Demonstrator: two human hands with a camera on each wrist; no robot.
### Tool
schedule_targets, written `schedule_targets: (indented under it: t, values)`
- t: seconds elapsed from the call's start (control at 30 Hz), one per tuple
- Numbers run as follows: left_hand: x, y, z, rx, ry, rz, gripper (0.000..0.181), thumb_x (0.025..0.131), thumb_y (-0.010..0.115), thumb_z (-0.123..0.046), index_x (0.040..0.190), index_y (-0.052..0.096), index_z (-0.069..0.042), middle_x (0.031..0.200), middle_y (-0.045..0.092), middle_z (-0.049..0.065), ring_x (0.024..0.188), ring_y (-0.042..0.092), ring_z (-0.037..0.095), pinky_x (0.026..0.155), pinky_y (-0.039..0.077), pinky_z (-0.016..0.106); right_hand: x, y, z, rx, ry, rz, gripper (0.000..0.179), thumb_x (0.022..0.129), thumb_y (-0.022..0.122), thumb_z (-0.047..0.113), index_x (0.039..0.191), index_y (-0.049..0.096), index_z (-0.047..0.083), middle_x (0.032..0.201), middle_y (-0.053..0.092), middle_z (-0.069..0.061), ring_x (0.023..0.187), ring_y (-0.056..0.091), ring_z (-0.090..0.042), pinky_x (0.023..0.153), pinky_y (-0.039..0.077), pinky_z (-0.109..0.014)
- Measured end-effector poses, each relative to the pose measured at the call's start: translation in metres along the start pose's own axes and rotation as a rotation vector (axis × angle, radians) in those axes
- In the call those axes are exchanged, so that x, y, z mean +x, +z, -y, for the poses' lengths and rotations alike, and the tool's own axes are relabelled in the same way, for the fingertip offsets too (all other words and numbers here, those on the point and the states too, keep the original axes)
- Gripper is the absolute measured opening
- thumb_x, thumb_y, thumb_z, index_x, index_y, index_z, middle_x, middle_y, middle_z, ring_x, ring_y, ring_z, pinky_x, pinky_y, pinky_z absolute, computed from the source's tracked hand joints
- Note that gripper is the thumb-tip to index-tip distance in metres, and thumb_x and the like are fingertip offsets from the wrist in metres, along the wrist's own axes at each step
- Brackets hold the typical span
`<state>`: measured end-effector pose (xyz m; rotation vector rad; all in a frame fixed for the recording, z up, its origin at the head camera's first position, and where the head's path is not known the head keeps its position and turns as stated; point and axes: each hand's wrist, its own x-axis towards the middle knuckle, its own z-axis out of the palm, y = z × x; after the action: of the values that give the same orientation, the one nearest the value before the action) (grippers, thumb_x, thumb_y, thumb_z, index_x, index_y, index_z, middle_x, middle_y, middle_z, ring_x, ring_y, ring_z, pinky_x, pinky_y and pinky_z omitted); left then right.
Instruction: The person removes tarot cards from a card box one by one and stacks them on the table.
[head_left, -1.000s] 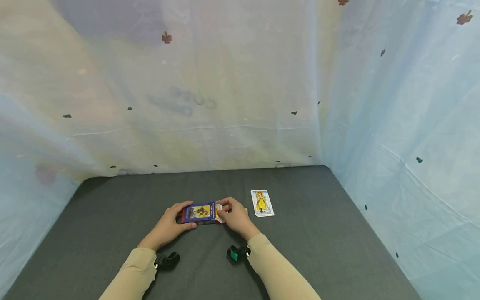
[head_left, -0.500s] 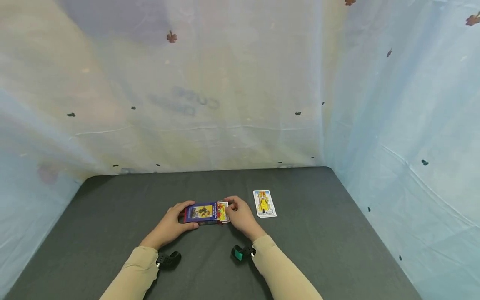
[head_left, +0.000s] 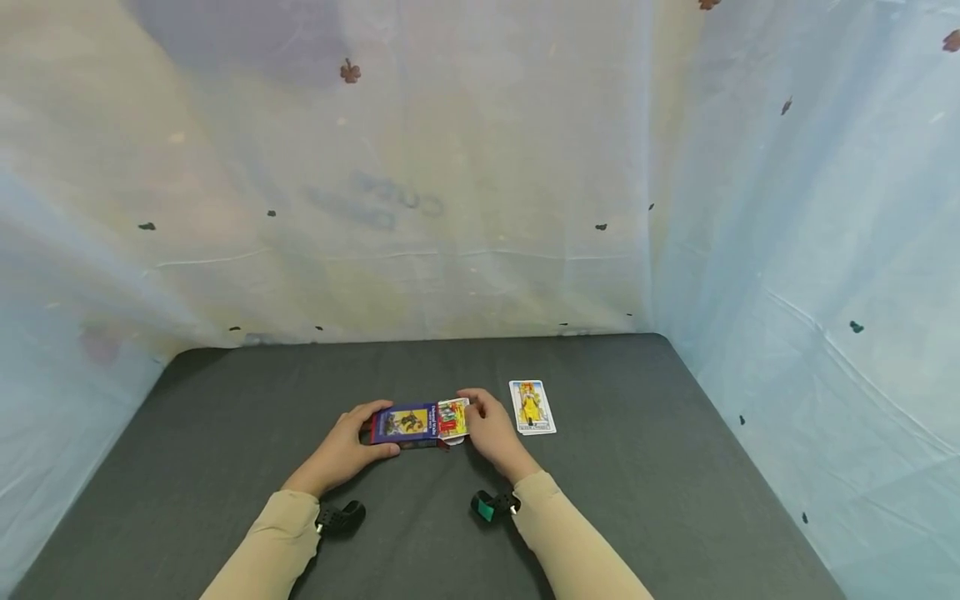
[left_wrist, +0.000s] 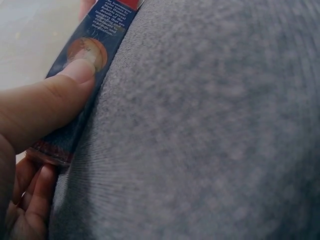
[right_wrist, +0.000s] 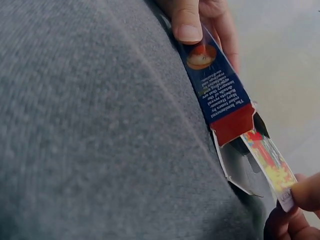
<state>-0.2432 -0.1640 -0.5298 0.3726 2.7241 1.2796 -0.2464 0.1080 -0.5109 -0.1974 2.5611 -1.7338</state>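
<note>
A blue and red tarot card box (head_left: pixel 406 422) lies on the dark cloth, its open end facing right. My left hand (head_left: pixel 343 446) grips it from the left, thumb on the near side and fingers on the far side. From the open end sticks a tarot card (head_left: pixel 452 419) with a red and yellow picture, partly still inside the box. My right hand (head_left: pixel 491 429) pinches this card's outer end between thumb and fingers, plain in the right wrist view. An unfolded box flap (right_wrist: pixel 240 175) hangs below the card there.
Right of my right hand, a small stack of tarot cards (head_left: pixel 532 407) lies face up, a yellow-robed figure on top. Dark grey cloth (head_left: pixel 637 500) covers the table. Pale patterned curtains (head_left: pixel 480 167) stand behind and at the sides. Black straps sit at both wrists.
My right hand has drawn the tarot card rightward, so more of it shows outside the box. My left hand keeps its grip on the box. The whole view has shifted slightly.
</note>
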Motion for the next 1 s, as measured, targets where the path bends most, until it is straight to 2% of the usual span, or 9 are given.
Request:
schedule_targets:
  t: [0.2, 0.4, 0.53, 0.7, 0.87, 1.0]
  values:
    - [-0.003, -0.001, -0.002, 0.000, 0.000, 0.007, 0.083, 0.076, 0.078, -0.052, 0.146, 0.041, -0.024, 0.142, 0.042, 0.009, 0.119, 0.041, 0.028, 0.094, 0.040, 0.053, -0.003, -0.005, 0.003, -0.057, -0.004, -0.022, 0.033, 0.104, 0.039, 0.013, 0.134, 0.054, 0.010, 0.083, 0.051, -0.008, 0.062, 0.045, -0.016, 0.055, 0.039, -0.029]
    - [-0.003, -0.002, -0.003, 0.000, -0.003, 0.001, 0.084, 0.077, 0.078, -0.051, 0.146, 0.041, -0.023, 0.143, 0.042, 0.009, 0.120, 0.041, 0.029, 0.094, 0.040, 0.053, -0.003, -0.009, 0.005, -0.122, 0.016, -0.004, 0.029, 0.103, 0.041, 0.012, 0.127, 0.055, 0.006, 0.094, 0.057, -0.005, 0.074, 0.054, -0.015, 0.064, 0.044, -0.031]
    - [-0.002, -0.001, -0.003, 0.001, 0.000, 0.007, 0.083, 0.077, 0.077, -0.051, 0.146, 0.041, -0.024, 0.143, 0.041, 0.009, 0.119, 0.041, 0.029, 0.094, 0.040, 0.053, -0.003, -0.011, 0.006, -0.132, 0.027, 0.005, 0.026, 0.102, 0.049, 0.018, 0.124, 0.057, 0.006, 0.089, 0.054, -0.006, 0.074, 0.051, -0.017, 0.064, 0.042, -0.032]
    - [-0.002, -0.001, -0.004, 0.001, -0.007, 0.008, 0.082, 0.077, 0.078, -0.049, 0.146, 0.041, -0.024, 0.143, 0.042, 0.009, 0.119, 0.041, 0.029, 0.094, 0.040, 0.053, -0.001, -0.013, 0.003, -0.142, -0.006, 0.052, 0.034, 0.098, 0.061, 0.023, 0.127, 0.057, 0.006, 0.082, 0.046, -0.007, 0.066, 0.042, -0.017, 0.058, 0.035, -0.031]
    - [-0.003, -0.002, -0.004, 0.001, -0.009, 0.011, 0.082, 0.077, 0.078, -0.049, 0.146, 0.041, -0.024, 0.143, 0.041, 0.009, 0.120, 0.040, 0.029, 0.094, 0.039, 0.053, -0.002, -0.017, 0.003, -0.168, -0.032, 0.091, 0.035, 0.098, 0.060, 0.021, 0.131, 0.057, 0.010, 0.081, 0.046, -0.006, 0.064, 0.040, -0.016, 0.056, 0.034, -0.031]
    - [-0.002, -0.002, -0.004, 0.002, -0.007, 0.011, 0.083, 0.076, 0.078, -0.051, 0.146, 0.041, -0.025, 0.143, 0.042, 0.008, 0.119, 0.040, 0.028, 0.094, 0.039, 0.053, -0.005, -0.021, 0.005, -0.185, -0.026, 0.109, 0.035, 0.099, 0.058, 0.022, 0.133, 0.057, 0.012, 0.084, 0.048, -0.007, 0.069, 0.042, -0.017, 0.058, 0.035, -0.033]
